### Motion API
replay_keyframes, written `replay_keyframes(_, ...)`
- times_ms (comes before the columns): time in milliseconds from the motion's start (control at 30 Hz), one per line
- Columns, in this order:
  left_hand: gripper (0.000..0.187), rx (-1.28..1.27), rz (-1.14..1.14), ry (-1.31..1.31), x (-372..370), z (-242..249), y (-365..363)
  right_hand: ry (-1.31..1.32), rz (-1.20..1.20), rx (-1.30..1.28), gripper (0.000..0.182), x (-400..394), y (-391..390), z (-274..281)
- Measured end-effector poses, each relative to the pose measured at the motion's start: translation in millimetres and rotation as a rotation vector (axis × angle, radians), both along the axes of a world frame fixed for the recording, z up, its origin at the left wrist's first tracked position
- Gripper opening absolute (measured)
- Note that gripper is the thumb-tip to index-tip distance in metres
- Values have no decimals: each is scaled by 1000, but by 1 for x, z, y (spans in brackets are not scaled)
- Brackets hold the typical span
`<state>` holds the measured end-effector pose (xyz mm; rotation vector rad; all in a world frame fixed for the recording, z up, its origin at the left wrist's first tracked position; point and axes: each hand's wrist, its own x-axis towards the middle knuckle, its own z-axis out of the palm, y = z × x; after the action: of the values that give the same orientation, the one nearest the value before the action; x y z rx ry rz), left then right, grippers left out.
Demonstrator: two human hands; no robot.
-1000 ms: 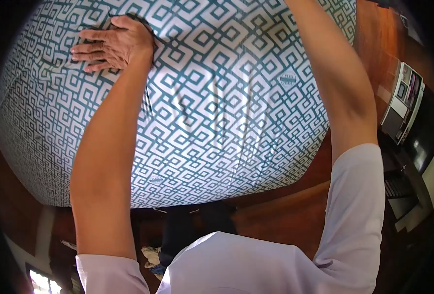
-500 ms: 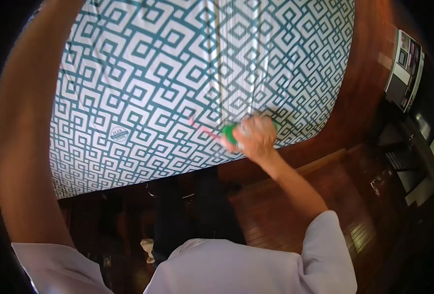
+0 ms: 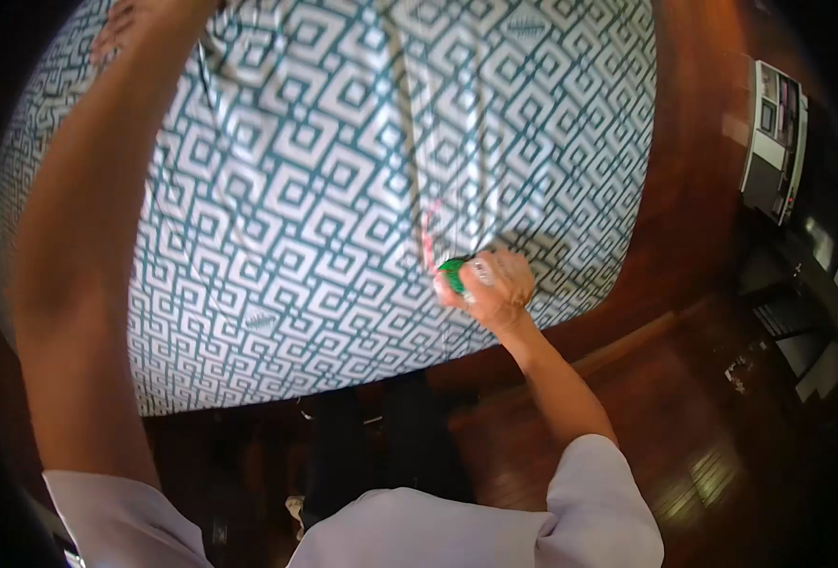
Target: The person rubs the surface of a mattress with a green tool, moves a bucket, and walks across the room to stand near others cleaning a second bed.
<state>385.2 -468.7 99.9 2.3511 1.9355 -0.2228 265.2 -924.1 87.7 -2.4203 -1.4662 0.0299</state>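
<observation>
So, just off centre, towards 3 o'clock, we have the right grip (image 3: 499, 286), fingers curled and clamped on a green-and-clear object (image 3: 453, 275) that they largely hide. From its near end a thin pinkish-red strip (image 3: 428, 244) points towards 11 o'clock over the patterned cover (image 3: 324, 189); it's blurred, and whether its tip touches the cloth I cannot tell. Out between 10 and 11 o'clock, there's the left grip (image 3: 123, 21), cut off by the edge of the view; a few fingers show against the cover, but spread or closed, I cannot tell. The left forearm (image 3: 88, 265) fills the 9 o'clock side, running down to a pale sleeve (image 3: 116, 521) at 8. Creases run down the cover from 12 o'clock, and a round printed mark (image 3: 260, 322) sits between 8 and 9. Well apart at 2 o'clock, a pale-framed unit (image 3: 769, 151); between 4 and 5, glossy reddish-brown floor (image 3: 580, 454); between 6 and 7, dark-clad legs (image 3: 381, 445).
</observation>
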Motion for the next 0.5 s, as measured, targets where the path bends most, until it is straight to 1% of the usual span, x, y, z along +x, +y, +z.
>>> replay_keyframes(33,64,46,98,4,9,-21,26,-13,4,5,39,21,15,-3)
replay_keyframes(67,64,424,405,-387,20,-66,35,-18,34,-19,38,40,31,-3)
replay_keyframes(133,62,368,396,-188,13,-83,51,-1,67,-54,37,77,63,0)
replay_keyframes(167,62,367,398,-188,14,-89,52,-43,98,-44,35,106,85,-3)
replay_keyframes(233,89,439,321,-609,16,-101,54,-153,156,5,34,174,140,-9)
replay_keyframes(333,86,497,302,-532,13,-107,55,-267,257,82,34,275,232,-26)
replay_keyframes(400,83,481,323,-486,17,-94,51,-357,193,116,36,326,295,-18)
replay_keyframes(467,79,457,339,-436,19,-88,46,-353,249,92,45,391,361,-7)
replay_keyframes(500,78,445,353,-380,19,-89,45,-352,96,3,47,412,391,-6)
